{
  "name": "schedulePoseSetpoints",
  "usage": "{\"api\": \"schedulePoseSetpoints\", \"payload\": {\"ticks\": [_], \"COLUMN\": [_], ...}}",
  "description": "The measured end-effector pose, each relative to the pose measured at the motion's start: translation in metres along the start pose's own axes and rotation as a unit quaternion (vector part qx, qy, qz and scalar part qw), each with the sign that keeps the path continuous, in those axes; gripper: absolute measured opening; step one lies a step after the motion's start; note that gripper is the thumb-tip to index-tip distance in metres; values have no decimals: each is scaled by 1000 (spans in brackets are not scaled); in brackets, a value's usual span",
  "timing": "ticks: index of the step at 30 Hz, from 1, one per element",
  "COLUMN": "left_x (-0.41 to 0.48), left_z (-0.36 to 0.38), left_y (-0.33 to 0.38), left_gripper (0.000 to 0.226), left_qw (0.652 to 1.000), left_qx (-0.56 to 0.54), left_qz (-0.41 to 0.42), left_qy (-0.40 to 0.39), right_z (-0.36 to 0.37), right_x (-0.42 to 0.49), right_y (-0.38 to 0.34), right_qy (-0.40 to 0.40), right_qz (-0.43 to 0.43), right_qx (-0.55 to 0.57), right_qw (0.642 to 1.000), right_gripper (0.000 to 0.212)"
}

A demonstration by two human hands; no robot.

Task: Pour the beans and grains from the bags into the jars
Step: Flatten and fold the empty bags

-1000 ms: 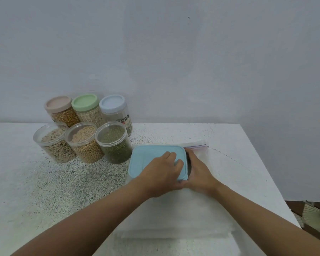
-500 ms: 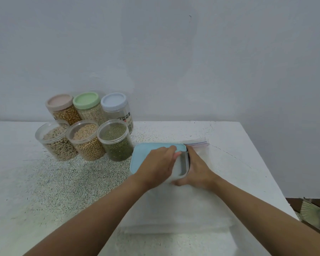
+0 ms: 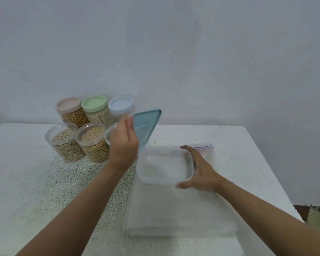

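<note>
Likely a home kitchen or pantry corner used for storing food. A white speckled stone surface (image 3: pixel 26 182) stands against a bare, pale blue-grey painted wall (image 3: pixel 174 52). Toward its back are clear round plastic jars with pastel screw lids (image 3: pixel 94 104) and open clear plastic jars (image 3: pixel 93 145), holding dried beans and grains.

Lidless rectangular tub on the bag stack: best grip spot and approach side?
Grip the tub by its right end wall, coming from the right. It sits level and open, and that straight end fits one span: the right hand brackets it, thumb near corner, fingers far corner. The left hand holds the blue lid tilted over the left edge, blocking that side.
</note>
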State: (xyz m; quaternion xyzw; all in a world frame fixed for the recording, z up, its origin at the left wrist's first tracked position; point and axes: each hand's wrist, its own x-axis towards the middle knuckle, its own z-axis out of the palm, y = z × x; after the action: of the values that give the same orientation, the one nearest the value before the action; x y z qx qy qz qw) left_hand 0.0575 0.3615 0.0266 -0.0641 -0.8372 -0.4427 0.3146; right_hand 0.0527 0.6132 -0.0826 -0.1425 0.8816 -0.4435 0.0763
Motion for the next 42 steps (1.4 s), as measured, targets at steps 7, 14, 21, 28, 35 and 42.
{"api": "schedulePoseSetpoints", "payload": {"ticks": [7, 14, 21, 28, 35, 42], "left_x": [-17, -69, -105, -113, -94, -81], "left_z": [-67, -107, -112, -125, -137, -140], "left_y": [-40, -124, -137, -137, -127, -143], "left_gripper": [28, 26, 24, 17, 35, 26], "left_qw": [981, 832, 832, 903, 914, 926], "left_qx": [-69, -265, -169, 143, -17, 60], "left_qz": [-146, -430, -491, -403, -402, -348], "left_qy": [106, 229, 194, 33, 47, -135], "right_z": [-5, -8, 18, 59, 98, 134], "right_x": [8, 6, 4, 11, 29, 44], "right_y": [0, -14, -26, -63, -94, -99], "right_qy": [5, 30, 15, -6, -18, -74], "right_qz": [0, -4, -9, -111, -175, -152], "right_qx": [-24, 109, 186, 79, 13, -101], "right_qw": [1000, 994, 982, 991, 984, 980], "right_gripper": [69, 62, 63, 62, 64, 71]}}
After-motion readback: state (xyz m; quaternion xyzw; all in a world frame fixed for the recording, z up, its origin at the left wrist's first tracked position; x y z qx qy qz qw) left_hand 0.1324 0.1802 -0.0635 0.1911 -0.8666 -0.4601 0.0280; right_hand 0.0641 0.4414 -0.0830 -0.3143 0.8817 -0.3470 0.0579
